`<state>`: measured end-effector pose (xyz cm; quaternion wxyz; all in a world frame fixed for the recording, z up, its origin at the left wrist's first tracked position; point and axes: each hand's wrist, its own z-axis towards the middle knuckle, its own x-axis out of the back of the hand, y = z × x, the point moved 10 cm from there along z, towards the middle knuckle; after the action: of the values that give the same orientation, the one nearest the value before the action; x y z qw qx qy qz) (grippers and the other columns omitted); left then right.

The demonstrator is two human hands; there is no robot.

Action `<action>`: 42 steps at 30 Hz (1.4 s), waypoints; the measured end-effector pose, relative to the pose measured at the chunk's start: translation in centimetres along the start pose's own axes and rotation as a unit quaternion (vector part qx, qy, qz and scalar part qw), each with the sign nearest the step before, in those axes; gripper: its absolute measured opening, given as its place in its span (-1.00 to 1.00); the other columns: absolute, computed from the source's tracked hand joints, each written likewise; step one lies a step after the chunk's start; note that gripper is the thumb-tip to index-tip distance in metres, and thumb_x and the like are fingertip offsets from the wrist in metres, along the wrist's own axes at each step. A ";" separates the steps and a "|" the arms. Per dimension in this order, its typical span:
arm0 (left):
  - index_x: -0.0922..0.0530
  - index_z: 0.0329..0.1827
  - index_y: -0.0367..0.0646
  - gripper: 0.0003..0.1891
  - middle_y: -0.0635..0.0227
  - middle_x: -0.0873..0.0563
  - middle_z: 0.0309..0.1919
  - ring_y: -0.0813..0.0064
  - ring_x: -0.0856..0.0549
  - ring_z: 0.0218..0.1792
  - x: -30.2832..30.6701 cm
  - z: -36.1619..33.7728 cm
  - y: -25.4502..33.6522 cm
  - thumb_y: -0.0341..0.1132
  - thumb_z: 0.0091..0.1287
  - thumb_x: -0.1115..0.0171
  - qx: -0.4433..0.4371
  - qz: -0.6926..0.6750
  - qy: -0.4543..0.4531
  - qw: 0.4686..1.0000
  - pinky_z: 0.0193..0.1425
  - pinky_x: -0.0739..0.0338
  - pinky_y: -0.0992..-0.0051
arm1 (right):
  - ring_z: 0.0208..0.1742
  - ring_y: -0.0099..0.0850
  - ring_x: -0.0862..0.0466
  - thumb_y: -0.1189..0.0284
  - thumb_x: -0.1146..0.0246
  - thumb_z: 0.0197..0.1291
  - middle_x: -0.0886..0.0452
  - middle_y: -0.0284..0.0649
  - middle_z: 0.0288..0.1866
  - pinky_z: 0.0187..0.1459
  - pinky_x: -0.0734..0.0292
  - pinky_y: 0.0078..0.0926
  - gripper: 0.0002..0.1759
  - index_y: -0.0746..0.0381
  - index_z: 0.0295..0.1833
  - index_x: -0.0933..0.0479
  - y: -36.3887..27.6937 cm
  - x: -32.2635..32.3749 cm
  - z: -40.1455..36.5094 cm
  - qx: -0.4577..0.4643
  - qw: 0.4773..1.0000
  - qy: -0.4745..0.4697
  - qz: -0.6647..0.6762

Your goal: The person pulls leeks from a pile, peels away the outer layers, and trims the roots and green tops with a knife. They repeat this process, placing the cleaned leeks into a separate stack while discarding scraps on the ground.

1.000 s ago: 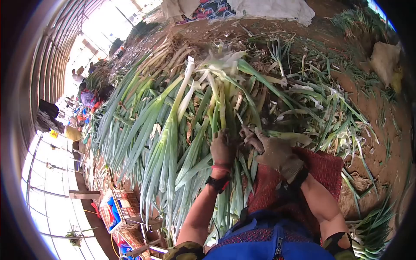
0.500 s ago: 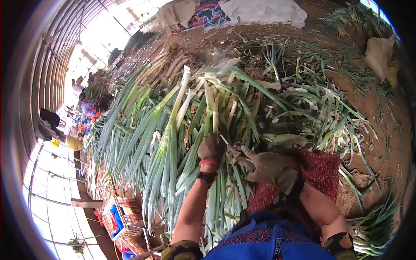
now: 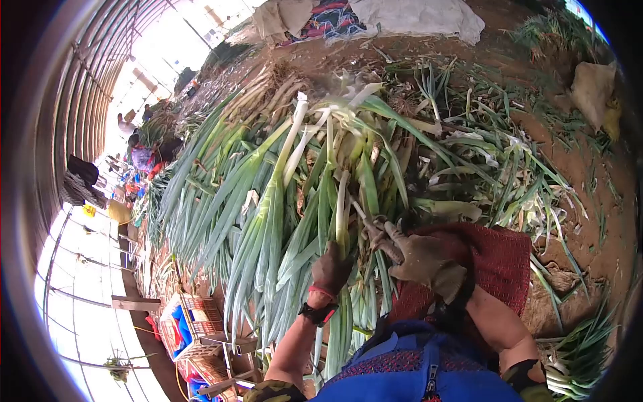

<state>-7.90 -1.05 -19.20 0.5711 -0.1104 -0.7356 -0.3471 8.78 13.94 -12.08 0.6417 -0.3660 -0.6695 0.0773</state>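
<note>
My left hand (image 3: 331, 269), in a dark glove, is wrapped round the green part of a large green onion (image 3: 341, 208) whose pale stalk points up and away from me. To its right my right hand (image 3: 422, 260), in a grey-brown glove, closes on a thin rod-shaped tool (image 3: 359, 211), with the rod angled towards the onion stalk. Most of the tool's handle is hidden in the fingers. Under and ahead of both hands spreads a thick pile of green onions (image 3: 201, 181). Several peeled ones with white stalks (image 3: 293, 137) lie on top, leaves hanging towards me.
A dark red woven cloth (image 3: 499, 268) covers my lap. Stripped leaves (image 3: 516, 167) litter the soil on the right, with another onion bunch (image 3: 576, 362) at lower right. Orange crates (image 3: 201, 315) stand lower left. White sheeting (image 3: 422, 20) lies at the back.
My left hand has come lower and nearer to me, gripping the onion further down, so more pale stalk shows. The rod now points more steeply upward beside it. The view has shifted slightly.
</note>
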 end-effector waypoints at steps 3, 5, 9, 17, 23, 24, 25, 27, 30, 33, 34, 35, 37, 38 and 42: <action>-0.42 0.10 -0.15 -0.47 -0.16 -0.75 -0.34 -0.26 -0.73 -0.26 -0.2 0.0 -0.6 0.04 0.26 -0.32 -0.001 -0.034 0.004 0.999 -0.20 -0.59 -0.10 | -0.16 0.08 -0.74 0.14 -0.42 -0.08 -0.72 0.13 -0.19 -0.12 -0.64 0.00 0.10 0.15 0.62 -0.16 -0.9 -0.6 -0.4 0.029 0.999 -0.024 0.001; -0.46 0.12 -0.17 -0.45 -0.16 -0.75 -0.31 -0.24 -0.74 -0.23 -0.6 -0.1 -1.1 0.06 0.27 -0.32 -0.008 -0.045 0.008 0.999 -0.17 -0.60 -0.08 | -0.16 0.08 -0.74 0.16 -0.41 -0.08 -0.72 0.12 -0.20 -0.14 -0.64 -0.01 0.09 0.14 0.62 -0.15 -0.3 -1.1 0.4 0.029 1.000 -0.004 -0.010; -0.52 0.17 -0.21 -0.39 -0.13 -0.76 -0.24 -0.21 -0.75 -0.16 -0.6 -0.4 -1.7 0.11 0.26 -0.32 -0.009 -0.049 0.034 0.998 -0.11 -0.61 -0.04 | -0.16 0.07 -0.76 0.21 -0.35 -0.07 -0.73 0.10 -0.19 -0.12 -0.65 0.00 0.04 0.07 0.62 -0.17 0.4 0.0 3.7 -0.006 0.999 0.014 -0.037; -0.52 0.13 -0.25 -0.51 0.07 -0.76 -0.24 0.17 -0.77 -0.23 0.9 0.1 -3.3 -0.12 0.28 -0.42 -0.086 -0.187 0.045 0.977 -0.18 -0.64 0.20 | -0.18 0.07 -0.74 0.13 -0.44 -0.09 -0.72 0.11 -0.22 -0.14 -0.60 -0.02 0.07 0.04 0.60 -0.20 0.5 -0.4 7.3 0.013 1.000 0.017 -0.012; -0.50 0.09 -0.24 -0.64 0.35 -0.65 -0.36 0.57 -0.65 -0.40 13.5 2.4 -3.5 -0.35 0.31 -0.41 -0.060 -0.274 -0.005 0.960 -0.31 -0.57 0.47 | -0.11 0.13 -0.71 0.05 -0.46 -0.05 -0.69 0.19 -0.13 -0.06 -0.59 -0.06 0.11 0.12 0.61 -0.13 2.0 2.5 1.0 0.040 0.993 -0.013 0.113; -0.49 0.16 -0.26 -0.54 0.33 -0.65 -0.39 0.53 -0.66 -0.39 16.6 3.7 -3.6 -0.27 0.30 -0.44 -0.085 -0.225 0.046 0.970 -0.28 -0.57 0.41 | -0.14 0.13 -0.71 0.04 -0.45 -0.03 -0.69 0.18 -0.15 -0.09 -0.60 -0.02 0.10 0.10 0.61 -0.11 3.4 3.1 0.3 0.042 0.990 0.025 0.134; -0.48 0.20 -0.27 -0.48 0.30 -0.64 -0.40 0.49 -0.67 -0.37 19.6 5.3 -3.9 -0.23 0.27 -0.46 -0.139 -0.144 0.102 0.974 -0.25 -0.57 0.37 | -0.13 0.13 -0.72 0.04 -0.45 -0.03 -0.70 0.17 -0.15 -0.08 -0.60 -0.03 0.10 0.12 0.61 -0.12 4.2 2.9 -0.4 0.020 0.992 0.018 0.122; -0.46 0.29 -0.07 -0.47 0.07 -0.73 -0.27 0.07 -0.77 -0.23 24.6 9.5 -4.5 -0.10 0.30 -0.38 -0.109 0.062 0.174 0.977 -0.16 -0.60 0.14 | -0.11 0.11 -0.72 0.03 -0.46 -0.03 -0.71 0.17 -0.14 -0.06 -0.61 -0.04 0.11 0.16 0.60 -0.14 5.5 2.5 -2.2 -0.028 0.995 0.002 0.097; -0.46 0.38 0.07 -0.37 0.08 -0.74 -0.13 -0.06 -0.72 -0.11 28.8 12.5 -3.1 0.00 0.25 -0.40 -0.107 0.318 0.280 0.900 -0.08 -0.61 0.05 | -0.11 0.07 -0.74 0.04 -0.44 -0.01 -0.71 0.16 -0.12 -0.05 -0.62 -0.08 0.07 0.23 0.58 -0.19 3.7 -0.7 -4.5 0.015 0.994 -0.039 0.104; -0.63 0.15 0.00 -0.63 0.13 -0.75 -0.12 0.05 -0.74 -0.15 22.8 14.1 -0.2 -0.11 0.33 -0.33 -0.224 0.210 0.293 0.905 -0.11 -0.63 0.11 | -0.18 0.05 -0.74 0.11 -0.45 -0.03 -0.71 0.08 -0.24 -0.12 -0.64 -0.10 0.07 0.18 0.60 -0.18 2.5 -4.1 -5.0 0.015 0.994 -0.073 0.076; -0.67 0.03 -0.07 -0.74 0.18 -0.76 -0.15 0.11 -0.75 -0.21 17.5 13.9 0.0 -0.21 0.35 -0.27 -0.230 0.116 0.205 0.944 -0.18 -0.63 0.16 | -0.21 0.05 -0.74 0.14 -0.46 -0.05 -0.71 0.05 -0.29 -0.14 -0.64 -0.12 0.10 0.17 0.62 -0.15 2.0 -4.2 -5.1 0.004 0.996 -0.085 0.034; -0.71 -0.10 -0.14 -0.82 0.23 -0.78 -0.18 0.16 -0.76 -0.28 12.2 13.4 0.3 -0.30 0.36 -0.22 -0.217 0.019 0.120 0.969 -0.25 -0.64 0.20 | -0.21 0.05 -0.74 0.13 -0.44 -0.05 -0.71 0.07 -0.28 -0.14 -0.64 -0.10 0.09 0.16 0.61 -0.16 2.6 -3.4 -4.3 -0.004 0.999 -0.034 0.030; -0.66 -0.16 -0.16 -0.82 0.10 -0.76 -0.26 0.04 -0.75 -0.28 -1.1 10.3 -0.3 -0.26 0.36 -0.19 -0.204 0.011 -0.029 0.979 -0.26 -0.62 0.13 | -0.20 0.05 -0.74 0.09 -0.42 -0.04 -0.72 0.10 -0.25 -0.12 -0.64 -0.05 0.06 0.14 0.61 -0.18 4.0 -2.3 -2.7 -0.017 0.997 0.065 0.022; -0.64 -0.19 -0.17 -0.81 0.03 -0.75 -0.30 -0.02 -0.75 -0.28 -6.3 8.2 -1.0 -0.24 0.36 -0.18 -0.193 0.020 -0.059 0.979 -0.27 -0.61 0.09 | -0.20 0.05 -0.74 0.08 -0.41 -0.04 -0.72 0.10 -0.25 -0.11 -0.64 -0.05 0.06 0.14 0.60 -0.19 3.9 -2.1 -2.6 -0.022 0.998 0.053 0.003; -0.58 -0.15 -0.13 -0.74 -0.03 -0.73 -0.39 -0.16 -0.72 -0.33 -8.3 1.4 -1.0 -0.11 0.37 -0.20 -0.131 -0.095 0.052 0.985 -0.31 -0.57 -0.03 | -0.20 0.05 -0.74 0.05 -0.42 -0.05 -0.71 0.09 -0.26 -0.11 -0.64 -0.03 0.07 0.12 0.60 -0.19 2.5 -3.2 -4.2 -0.014 0.998 -0.052 -0.022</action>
<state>-6.88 1.08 -27.31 0.5532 -0.0954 -0.6606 -0.4985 13.30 12.33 -15.45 0.6024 -0.3559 -0.7108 0.0725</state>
